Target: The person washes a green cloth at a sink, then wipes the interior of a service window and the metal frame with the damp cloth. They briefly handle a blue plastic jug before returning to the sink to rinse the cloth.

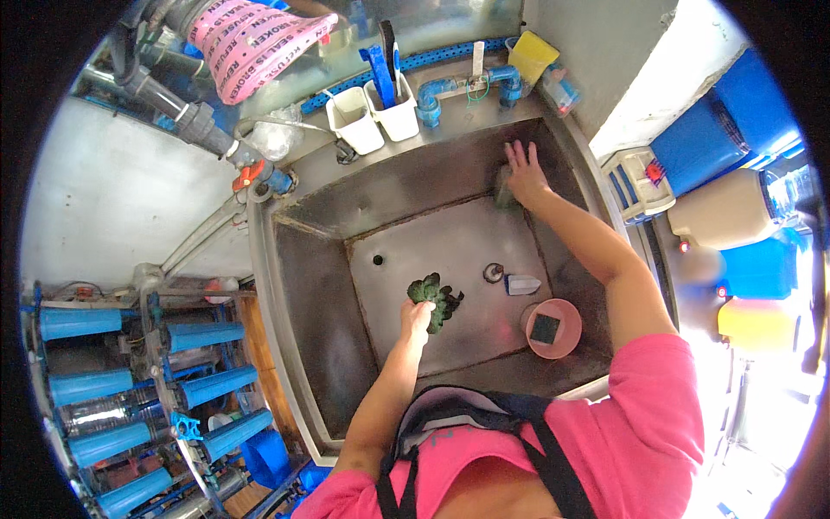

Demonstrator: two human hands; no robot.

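My left hand (416,322) is closed on the edge of a dark green, lobed leafy clump (435,299), held above the floor of a metal sink (393,333). Whether it is a live plant I cannot tell. At the sink's far right corner, my right hand (525,176) has its fingers stretched out and apart. Beside its palm is a blurred, greenish upright object (504,188); its kind is unclear, and I see no fingers wrapped round it. A pink tub (566,342) with a dark square pad (545,329) inside stands near the front right.
A small grey-white block (523,285) and a round ring-like piece (494,273) lie on the sink floor. Two white containers (355,121) with tools, blue pipework (430,102) and a yellow sponge-like piece (533,54) line the back ledge. Blue troughs (207,336) stand left, jugs (722,208) right.
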